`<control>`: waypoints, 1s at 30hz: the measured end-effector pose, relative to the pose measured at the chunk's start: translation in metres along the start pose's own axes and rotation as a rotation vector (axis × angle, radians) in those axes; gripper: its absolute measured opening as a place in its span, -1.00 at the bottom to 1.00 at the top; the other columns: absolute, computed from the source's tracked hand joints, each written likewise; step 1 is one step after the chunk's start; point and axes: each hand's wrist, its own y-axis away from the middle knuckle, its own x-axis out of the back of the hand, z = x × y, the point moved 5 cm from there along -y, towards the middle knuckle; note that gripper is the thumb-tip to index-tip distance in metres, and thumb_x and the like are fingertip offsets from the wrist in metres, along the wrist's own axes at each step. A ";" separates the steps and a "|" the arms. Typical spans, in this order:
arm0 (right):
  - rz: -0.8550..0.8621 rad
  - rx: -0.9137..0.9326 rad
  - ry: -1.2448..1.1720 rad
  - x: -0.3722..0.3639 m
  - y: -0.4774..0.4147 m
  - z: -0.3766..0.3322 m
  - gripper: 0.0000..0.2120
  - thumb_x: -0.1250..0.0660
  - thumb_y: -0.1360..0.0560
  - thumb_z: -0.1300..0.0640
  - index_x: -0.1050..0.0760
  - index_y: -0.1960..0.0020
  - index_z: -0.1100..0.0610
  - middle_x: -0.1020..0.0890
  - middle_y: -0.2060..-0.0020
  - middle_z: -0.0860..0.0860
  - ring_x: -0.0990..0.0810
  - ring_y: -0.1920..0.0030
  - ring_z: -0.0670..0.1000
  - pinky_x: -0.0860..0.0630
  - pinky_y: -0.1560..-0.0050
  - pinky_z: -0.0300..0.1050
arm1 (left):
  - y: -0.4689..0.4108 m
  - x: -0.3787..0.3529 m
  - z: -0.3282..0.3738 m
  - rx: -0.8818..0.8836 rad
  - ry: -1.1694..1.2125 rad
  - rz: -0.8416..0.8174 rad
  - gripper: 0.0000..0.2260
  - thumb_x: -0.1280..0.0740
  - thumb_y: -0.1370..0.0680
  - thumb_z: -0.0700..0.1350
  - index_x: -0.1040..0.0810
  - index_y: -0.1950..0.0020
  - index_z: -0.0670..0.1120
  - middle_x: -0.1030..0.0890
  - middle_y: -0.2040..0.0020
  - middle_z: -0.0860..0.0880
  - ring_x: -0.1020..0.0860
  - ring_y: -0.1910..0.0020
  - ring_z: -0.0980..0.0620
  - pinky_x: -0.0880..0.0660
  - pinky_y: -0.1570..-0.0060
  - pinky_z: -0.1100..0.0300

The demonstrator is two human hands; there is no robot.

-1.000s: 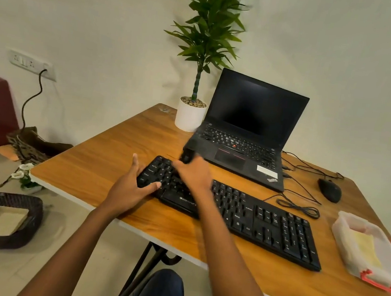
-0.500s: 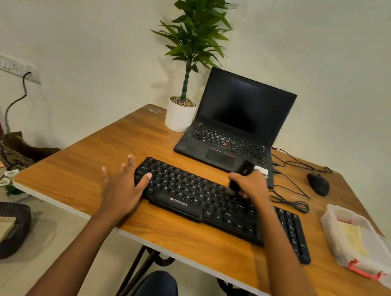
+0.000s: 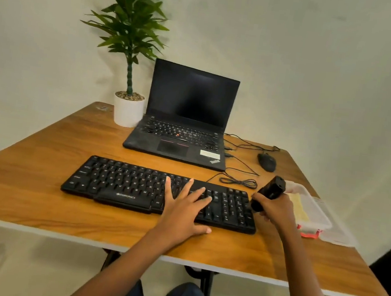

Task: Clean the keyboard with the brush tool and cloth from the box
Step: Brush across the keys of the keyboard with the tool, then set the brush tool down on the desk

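**deskrat:** ok, where is everything relative to the hands?

**kb_nerd:** The black full-size keyboard (image 3: 122, 183) lies with its long axis left-to-right across the wooden worktop (image 3: 41, 142), roughly parallel to the near edge. The left hand (image 3: 182, 210) is flat on the keyboard's right half, with fingers straight and spread. It holds nothing and just presses down. The right hand (image 3: 278, 212) is curled round the chunky black brush tool (image 3: 271, 189). The tool's lower end is at the keyboard's right end by the numpad, and its top tilts up and away.

**deskrat:** so which way next?

**kb_nerd:** My guess is either a sweep leftward along the rows or a swap for the cloth. The clear plastic box with the red latch (image 3: 321, 219) sits just right of the right hand with the yellow cloth (image 3: 298, 208) inside, so that hand is far nearer. For room, the left hand covers the keys just left of the numpad. The coiled black cable (image 3: 238, 181) lies close behind the keyboard, and the open black laptop (image 3: 177, 143) is further back. The roomiest direction looks leftward.
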 end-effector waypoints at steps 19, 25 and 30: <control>-0.226 0.324 0.770 -0.022 0.099 0.003 -0.54 -0.37 -0.39 -0.05 -0.30 -0.21 -0.01 -0.45 -0.17 -0.06 -0.41 -0.15 -0.05 -0.35 -0.21 -0.12 | 0.015 0.014 0.030 -0.054 0.902 0.194 -0.67 -0.17 -0.60 0.08 -0.33 -0.37 0.14 -0.53 -0.25 0.11 -0.45 -0.18 0.28 -0.40 -0.18 0.31; -0.423 0.355 0.706 -0.025 0.088 0.014 -0.49 -0.37 -0.34 -0.07 -0.23 -0.21 -0.10 -0.36 -0.18 -0.07 -0.31 -0.15 -0.04 -0.23 -0.17 -0.07 | 0.030 -0.008 0.047 -0.163 0.699 0.044 -0.46 -0.35 -0.47 0.18 -0.33 -0.42 0.13 -0.37 -0.29 0.22 -0.26 -0.24 0.27 -0.28 -0.22 0.32; -0.641 0.258 0.415 0.008 0.082 -0.002 -0.62 -0.40 -0.43 0.01 -0.40 -0.21 -0.05 -0.43 -0.07 -0.20 -0.41 -0.07 -0.16 -0.40 -0.09 -0.23 | 0.031 -0.015 0.051 -0.157 0.663 0.040 -0.49 -0.39 -0.48 0.07 -0.35 -0.40 0.13 -0.41 -0.28 0.22 -0.26 -0.19 0.33 -0.19 -0.07 0.56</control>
